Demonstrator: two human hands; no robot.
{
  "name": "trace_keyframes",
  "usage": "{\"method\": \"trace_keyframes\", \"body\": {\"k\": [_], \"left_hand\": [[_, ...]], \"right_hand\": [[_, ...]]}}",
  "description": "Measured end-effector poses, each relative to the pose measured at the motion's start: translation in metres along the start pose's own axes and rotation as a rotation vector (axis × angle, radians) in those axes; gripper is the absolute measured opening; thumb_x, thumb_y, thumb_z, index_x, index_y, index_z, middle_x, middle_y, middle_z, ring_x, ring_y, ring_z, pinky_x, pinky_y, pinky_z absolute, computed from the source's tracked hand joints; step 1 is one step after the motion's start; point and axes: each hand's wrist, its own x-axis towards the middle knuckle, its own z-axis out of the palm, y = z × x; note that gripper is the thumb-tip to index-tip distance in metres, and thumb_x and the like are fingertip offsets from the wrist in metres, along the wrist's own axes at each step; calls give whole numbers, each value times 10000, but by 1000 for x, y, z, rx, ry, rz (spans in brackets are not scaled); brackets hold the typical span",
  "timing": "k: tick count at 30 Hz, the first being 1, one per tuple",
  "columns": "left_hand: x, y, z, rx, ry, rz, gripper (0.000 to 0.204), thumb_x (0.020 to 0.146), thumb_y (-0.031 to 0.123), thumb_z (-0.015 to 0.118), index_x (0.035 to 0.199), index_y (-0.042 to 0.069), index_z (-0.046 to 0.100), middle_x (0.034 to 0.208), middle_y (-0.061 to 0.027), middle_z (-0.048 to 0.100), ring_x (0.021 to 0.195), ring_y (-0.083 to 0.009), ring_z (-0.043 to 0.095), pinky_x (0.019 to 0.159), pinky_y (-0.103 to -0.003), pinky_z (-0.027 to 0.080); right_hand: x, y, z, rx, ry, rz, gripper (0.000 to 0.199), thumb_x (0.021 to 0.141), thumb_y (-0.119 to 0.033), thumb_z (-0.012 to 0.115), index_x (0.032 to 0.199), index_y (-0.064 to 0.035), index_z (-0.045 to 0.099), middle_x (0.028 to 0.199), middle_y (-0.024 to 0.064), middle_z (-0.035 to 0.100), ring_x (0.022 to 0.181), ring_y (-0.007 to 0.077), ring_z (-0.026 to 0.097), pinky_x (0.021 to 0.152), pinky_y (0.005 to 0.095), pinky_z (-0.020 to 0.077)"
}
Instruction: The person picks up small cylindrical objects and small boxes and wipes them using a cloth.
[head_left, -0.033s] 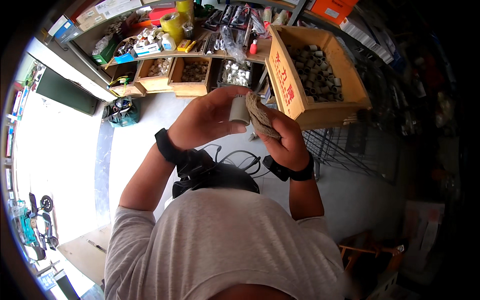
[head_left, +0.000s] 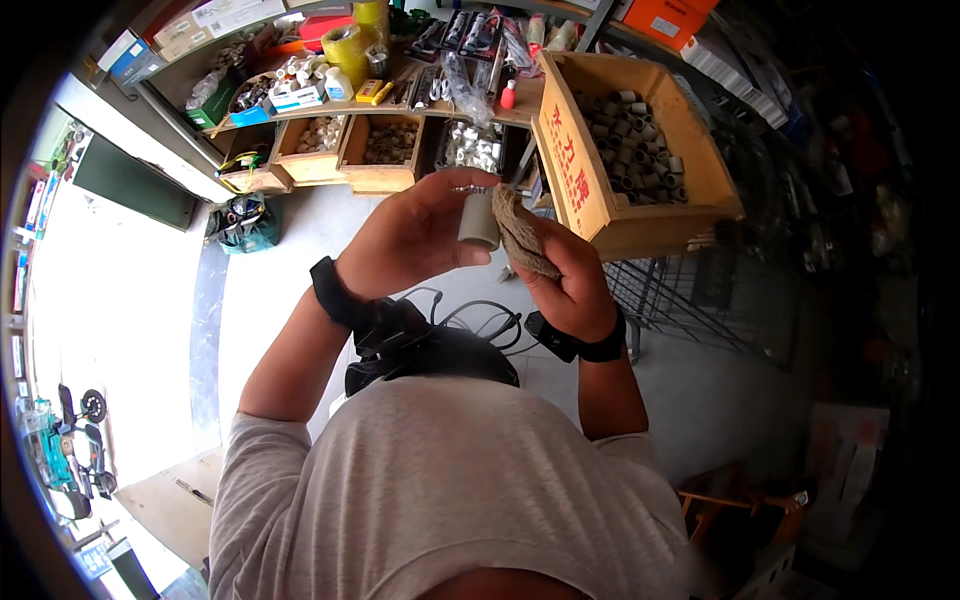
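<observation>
My left hand grips a short grey plastic pipe fitting upright between thumb and fingers, its lower rim facing me. A folded brown cloth is pinched in my right hand, its edge against the right side of the fitting. Fingertips of both hands behind the fitting and cloth are partly hidden. Just beyond my right hand stands a wooden crate with red markings, holding many similar grey pipe fittings.
Under the crate is a wire cart. Across from me, a shelf carries tape rolls, bottles and packaged tools above wooden drawers of small fittings. A teal bag sits on the floor at left. Dark cables show below my hands.
</observation>
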Motion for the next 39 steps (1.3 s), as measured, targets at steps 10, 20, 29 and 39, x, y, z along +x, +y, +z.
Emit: {"method": "trace_keyframes", "body": {"k": [10,20,29,39], "left_hand": [[-4,10,-8,338,-81,-49,668,736,-20,728,1316,52,405,1188,-56,560,1086,-149,545,919,-315,450],[-5,19,-17,495,-84,-69,697,710,6,762,1300,56,395,1054,-48,596,967,-132,580,856,-286,461],[-8,23,-24,112,-101,63,491,823,0,628,1287,17,467,1179,-65,527,1031,-127,550,873,-272,468],[0,34,-13,309,-160,4,371,896,62,557,1252,-10,480,1133,-78,591,1102,-178,542,866,-302,457]], "right_hand": [[1,-5,-1,70,-25,-34,476,786,27,596,1250,-38,514,853,131,586,722,274,587,643,321,463],[0,-19,-1,-63,-280,-68,456,758,-2,631,1205,-25,544,826,121,586,741,290,594,636,328,468],[-6,-12,3,292,-23,198,425,878,-87,563,1278,18,466,939,76,610,818,130,589,738,274,470],[-8,-10,7,216,-39,118,267,874,-88,567,1122,11,551,881,63,618,773,128,582,712,272,466]]}}
